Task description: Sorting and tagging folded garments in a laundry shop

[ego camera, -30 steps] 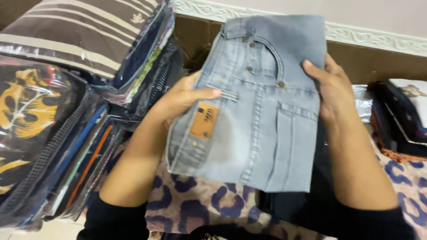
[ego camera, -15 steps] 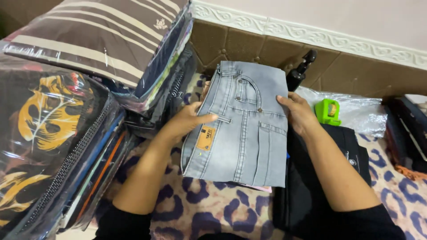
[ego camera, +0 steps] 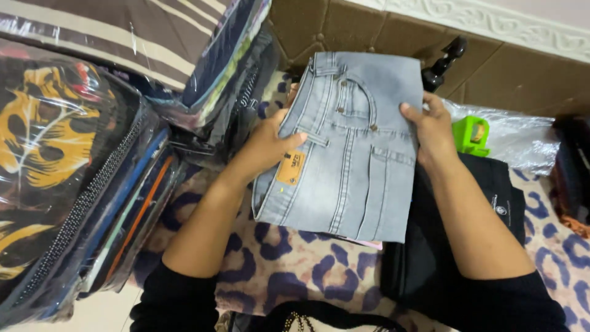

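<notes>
A folded pair of light grey jeans (ego camera: pixel 350 154) with a tan patch at the waistband is held flat in front of me. My left hand (ego camera: pixel 267 144) grips its left edge, thumb on top beside the patch. My right hand (ego camera: pixel 433 129) grips its right edge, thumb over the denim. The jeans hover over a leopard-print blanket (ego camera: pixel 289 264) in beige and purple. A folded black garment (ego camera: pixel 491 190) lies under my right forearm.
Stacks of clothes in clear plastic bags (ego camera: pixel 74 160) fill the left side, with a striped brown package (ego camera: pixel 123 31) on top. A green tape dispenser (ego camera: pixel 470 135) sits on crinkled plastic at the right. A black pump bottle (ego camera: pixel 445 58) stands against the brown wall base.
The jeans have come down from close to the camera to lower over the blanket, both hands keeping their hold. The tape dispenser and pump bottle have come into view behind them.
</notes>
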